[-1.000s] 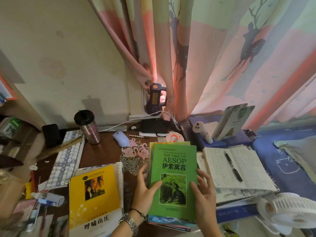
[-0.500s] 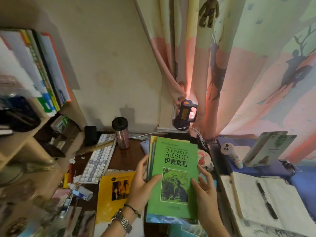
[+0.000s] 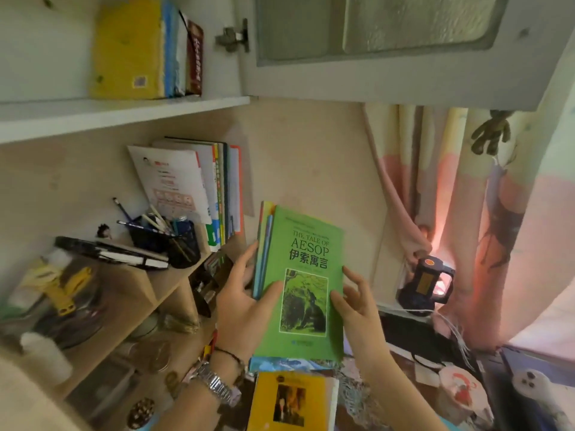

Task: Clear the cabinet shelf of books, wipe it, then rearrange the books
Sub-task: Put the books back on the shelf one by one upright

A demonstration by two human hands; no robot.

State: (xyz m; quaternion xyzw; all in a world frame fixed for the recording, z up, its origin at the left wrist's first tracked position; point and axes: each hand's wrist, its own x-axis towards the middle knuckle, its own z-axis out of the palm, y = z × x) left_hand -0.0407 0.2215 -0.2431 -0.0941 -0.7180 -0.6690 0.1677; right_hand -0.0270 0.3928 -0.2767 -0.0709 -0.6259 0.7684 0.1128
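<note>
Holding a small stack of books (image 3: 303,284) upright between both hands, the person is keeping it in the air in front of the shelves, just right of the lower shelf's row of books (image 3: 217,194). The green Aesop book is facing the camera at the front, with thinner ones lined up behind it, edges squared, probably so the stack can go in as one block. The left hand (image 3: 245,309) is gripping the stack's left edge, thumb across the cover and fingers (image 3: 249,259) curled behind; the right hand (image 3: 354,303) is clasping the right edge the same way, so neither side can slip.

Above, the cabinet shelf (image 3: 124,110) is carrying a few standing books (image 3: 146,48) at its right end beside the open glass door (image 3: 389,45), which suggests the stack is headed up there. A pen pot (image 3: 183,241) is crowding the lower shelf. Below the hands, a yellow book (image 3: 292,402) is lying flat on the bench (image 3: 401,340), likely waiting its turn.
</note>
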